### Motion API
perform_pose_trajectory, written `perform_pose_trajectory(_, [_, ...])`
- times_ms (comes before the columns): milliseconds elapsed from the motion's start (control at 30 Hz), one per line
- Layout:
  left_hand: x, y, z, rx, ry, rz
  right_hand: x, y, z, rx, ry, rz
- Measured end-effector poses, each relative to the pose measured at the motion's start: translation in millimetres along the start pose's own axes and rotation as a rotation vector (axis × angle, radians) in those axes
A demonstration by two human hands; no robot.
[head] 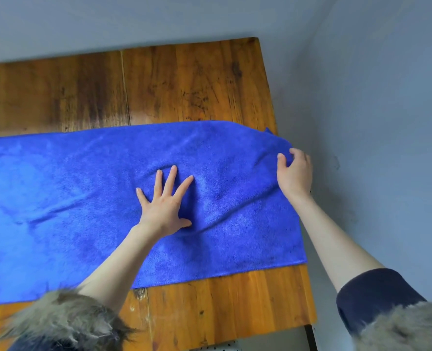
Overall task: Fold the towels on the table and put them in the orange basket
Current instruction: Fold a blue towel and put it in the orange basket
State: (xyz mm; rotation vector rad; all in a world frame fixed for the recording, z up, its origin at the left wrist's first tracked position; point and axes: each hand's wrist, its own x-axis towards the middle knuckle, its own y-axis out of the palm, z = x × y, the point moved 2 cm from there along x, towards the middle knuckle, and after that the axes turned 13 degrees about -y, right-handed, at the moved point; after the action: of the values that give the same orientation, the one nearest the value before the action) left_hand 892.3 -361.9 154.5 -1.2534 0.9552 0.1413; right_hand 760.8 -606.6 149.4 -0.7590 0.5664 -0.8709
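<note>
On the wooden table (209, 79), seen from the head camera, a blue towel (83, 198) lies spread lengthwise, its left end running out of the picture and its right end at the table's right edge. The left hand (163, 207) rests flat on the cloth near the middle, fingers splayed and released, gripping nothing; it seems to pin the towel so it will not slide. The right hand (296, 171) is at the far right corner, fingers curled and pinching the towel's edge there, probably to lift that end over for a first fold. Soft wrinkles run between the two hands. The orange basket is not in view. Fur-trimmed cuffs (65, 320) frame the bottom of the picture.
</note>
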Motion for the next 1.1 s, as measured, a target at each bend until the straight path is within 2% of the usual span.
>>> perform_pose_trajectory(100, [3, -11, -11, -0.065, -0.029, -0.013, 13, -3, -1, 0.065, 0.058, -0.006])
perform_pose_trajectory(267, [16, -31, -41, -0.105, 0.059, -0.248, 47, -4, 10, 0.360, 0.278, -0.049])
perform_pose_trajectory(367, [26, -32, -55, -0.017, 0.137, -0.221, 64, -5, 11, 0.469, 0.387, 0.026])
perform_pose_trajectory(467, [33, -25, -56, 0.019, 0.143, -0.145, 73, -7, 14, 0.486, 0.317, 0.090])
perform_pose_trajectory(633, [35, -25, -55, 0.018, 0.132, -0.114, 71, -21, 17, 0.601, 0.057, -0.060])
perform_pose_trajectory(733, [37, -27, -57, 0.034, 0.132, -0.100, 63, -18, 4, 0.585, 0.114, -0.053])
perform_pose_trajectory(833, [38, -29, -57, 0.059, 0.134, -0.104, 55, -11, -10, 0.571, 0.227, 0.095])
perform_pose_trajectory(933, [35, -29, -59, 0.010, 0.169, -0.195, 43, -12, -15, 0.566, 0.260, 0.147])
perform_pose_trajectory(1033, [25, -15, -58, -0.066, 0.218, -0.281, 21, -14, -28, 0.461, 0.241, 0.153])
perform_pose_trajectory(1100, [19, 0, -56, -0.031, 0.244, -0.299, -1, -14, -36, 0.386, 0.244, 0.178])
